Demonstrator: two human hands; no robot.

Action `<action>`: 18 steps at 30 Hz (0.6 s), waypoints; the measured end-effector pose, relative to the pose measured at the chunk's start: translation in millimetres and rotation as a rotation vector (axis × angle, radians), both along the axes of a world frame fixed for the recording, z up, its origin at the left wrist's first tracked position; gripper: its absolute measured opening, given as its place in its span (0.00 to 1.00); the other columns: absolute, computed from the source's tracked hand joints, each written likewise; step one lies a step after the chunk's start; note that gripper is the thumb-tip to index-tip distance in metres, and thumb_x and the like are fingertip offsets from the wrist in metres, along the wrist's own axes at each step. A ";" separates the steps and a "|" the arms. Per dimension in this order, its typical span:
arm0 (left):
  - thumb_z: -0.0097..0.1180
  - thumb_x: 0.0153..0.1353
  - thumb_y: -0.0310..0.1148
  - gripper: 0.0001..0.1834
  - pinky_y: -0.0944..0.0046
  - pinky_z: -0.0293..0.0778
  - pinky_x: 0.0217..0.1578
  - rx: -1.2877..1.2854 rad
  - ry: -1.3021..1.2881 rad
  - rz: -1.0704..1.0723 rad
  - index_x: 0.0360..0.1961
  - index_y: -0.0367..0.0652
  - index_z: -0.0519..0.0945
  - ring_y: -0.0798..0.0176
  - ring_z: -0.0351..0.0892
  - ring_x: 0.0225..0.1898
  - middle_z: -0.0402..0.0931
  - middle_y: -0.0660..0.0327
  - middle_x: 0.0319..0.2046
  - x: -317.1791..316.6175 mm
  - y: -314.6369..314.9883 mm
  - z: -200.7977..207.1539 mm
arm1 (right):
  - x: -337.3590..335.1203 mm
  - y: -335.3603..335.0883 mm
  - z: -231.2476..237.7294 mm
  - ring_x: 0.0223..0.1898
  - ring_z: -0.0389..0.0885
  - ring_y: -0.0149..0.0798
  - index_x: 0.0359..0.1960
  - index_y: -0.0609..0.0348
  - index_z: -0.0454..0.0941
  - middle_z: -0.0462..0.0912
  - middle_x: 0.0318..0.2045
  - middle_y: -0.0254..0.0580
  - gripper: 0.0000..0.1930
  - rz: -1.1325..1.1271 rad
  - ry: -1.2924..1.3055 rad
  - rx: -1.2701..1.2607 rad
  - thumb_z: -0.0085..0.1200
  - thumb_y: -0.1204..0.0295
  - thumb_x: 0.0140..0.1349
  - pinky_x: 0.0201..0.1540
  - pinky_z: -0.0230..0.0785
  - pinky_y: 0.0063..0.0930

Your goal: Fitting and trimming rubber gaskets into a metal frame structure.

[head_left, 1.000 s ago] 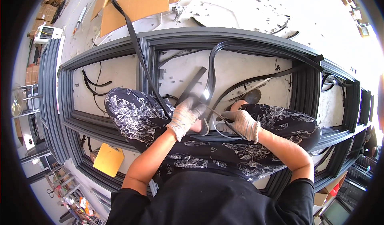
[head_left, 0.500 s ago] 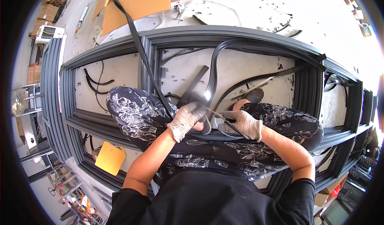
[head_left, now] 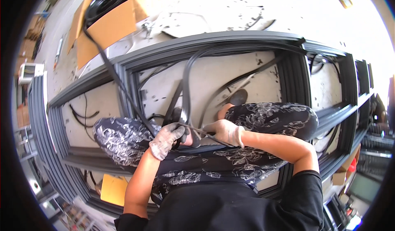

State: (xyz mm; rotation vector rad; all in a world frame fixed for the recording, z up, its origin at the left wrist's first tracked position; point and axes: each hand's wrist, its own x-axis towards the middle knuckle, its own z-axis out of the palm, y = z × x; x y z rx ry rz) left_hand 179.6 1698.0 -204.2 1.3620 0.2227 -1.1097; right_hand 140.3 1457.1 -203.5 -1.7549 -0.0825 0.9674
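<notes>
I squat over a dark grey metal window frame [head_left: 214, 40] lying on the floor. My left hand [head_left: 166, 139], in a worn white glove, is closed on a black rubber strip [head_left: 185, 87] that loops up across the frame's opening. My right hand [head_left: 225, 131], also gloved, grips a thin part of the same strip just to the right, close to the left hand. My knees in dark flowered trousers [head_left: 263, 116] spread to both sides of the hands. A second black strip [head_left: 111, 72] runs from the frame up to a box at the top left.
A cardboard box [head_left: 113, 21] with a black coil in it lies at the top left. More dark frames [head_left: 39, 120] are stacked at the left and right [head_left: 362, 87]. A yellow sheet [head_left: 113, 190] lies at the lower left. Strip scraps litter the pale floor [head_left: 230, 9].
Both hands have shifted slightly along the frame rail, staying closed on the rubber strip. The loop of strip above them stands a little more upright.
</notes>
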 end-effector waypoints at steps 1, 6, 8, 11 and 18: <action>0.56 0.60 0.40 0.14 0.76 0.66 0.29 -0.036 0.001 -0.016 0.34 0.38 0.79 0.75 0.70 0.26 0.74 0.68 0.25 -0.5 3.5 2.0 | 0.3 4.5 3.7 0.34 0.80 0.34 0.44 0.58 0.79 0.83 0.31 0.44 0.21 -0.025 0.110 0.078 0.61 0.60 0.51 0.41 0.69 0.27; 0.58 0.57 0.48 0.21 0.74 0.66 0.30 -0.068 0.111 -0.125 0.36 0.38 0.79 0.74 0.72 0.27 0.76 0.66 0.26 -1.1 -12.5 3.2 | -9.9 7.4 -8.5 0.35 0.78 0.32 0.43 0.58 0.79 0.83 0.32 0.42 0.24 -0.125 0.175 0.085 0.63 0.55 0.49 0.41 0.67 0.26; 0.56 0.58 0.49 0.21 0.73 0.66 0.30 -0.074 0.118 -0.184 0.35 0.38 0.79 0.73 0.71 0.26 0.76 0.66 0.26 -0.7 -8.6 -2.0 | -10.7 4.4 -8.0 0.31 0.79 0.37 0.41 0.58 0.80 0.82 0.29 0.45 0.25 -0.041 0.145 -0.006 0.63 0.52 0.49 0.39 0.68 0.28; 0.55 0.59 0.49 0.22 0.72 0.66 0.30 -0.075 0.050 -0.320 0.35 0.38 0.78 0.72 0.70 0.25 0.75 0.66 0.26 2.3 -3.2 -9.1 | -8.9 6.8 2.5 0.27 0.78 0.40 0.39 0.59 0.81 0.81 0.27 0.47 0.25 -0.019 0.106 -0.077 0.62 0.50 0.49 0.37 0.68 0.30; 0.54 0.60 0.47 0.18 0.70 0.69 0.36 0.123 -0.176 0.042 0.36 0.41 0.76 0.70 0.73 0.34 0.75 0.64 0.31 44.4 -10.6 14.8 | 21.3 -16.9 19.1 0.37 0.76 0.30 0.48 0.61 0.71 0.80 0.37 0.42 0.22 -0.386 -0.063 0.186 0.61 0.68 0.53 0.41 0.69 0.25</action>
